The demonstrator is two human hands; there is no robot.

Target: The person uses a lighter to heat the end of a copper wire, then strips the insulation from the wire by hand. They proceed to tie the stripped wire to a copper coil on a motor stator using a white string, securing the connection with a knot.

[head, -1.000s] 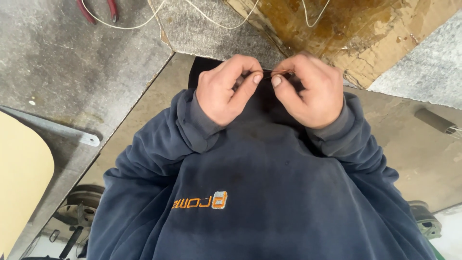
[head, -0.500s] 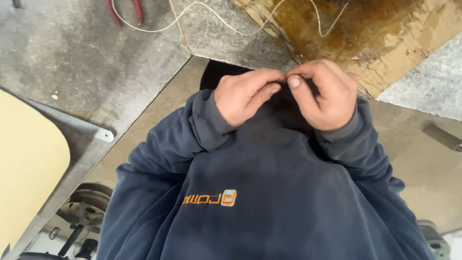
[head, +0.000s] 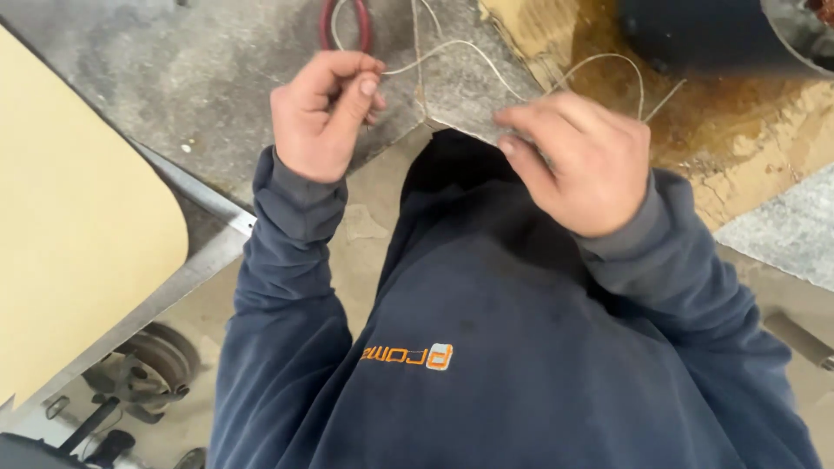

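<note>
Cream board (head: 78, 217) fills the left edge. Next, the left hand (head: 321, 113) pinches thin pale wire (head: 452, 48) between thumb and fingers. That wire arcs across grey concrete (head: 174, 78) to the right hand (head: 582, 161), whose fingers close on it above rusty cardboard (head: 747, 148).

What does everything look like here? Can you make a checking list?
Surface: grey worktop, worn; stained brown cardboard at right.
Job's things: thin pale wire, looping between both hands.
Clutter: red-handled pliers at top edge.
Grippers: left hand pinches the wire; right hand closed on the wire.
Cables: nothing seen besides the wire.
Surroundings: beige panel, metal pulley below, dark round container.
</note>
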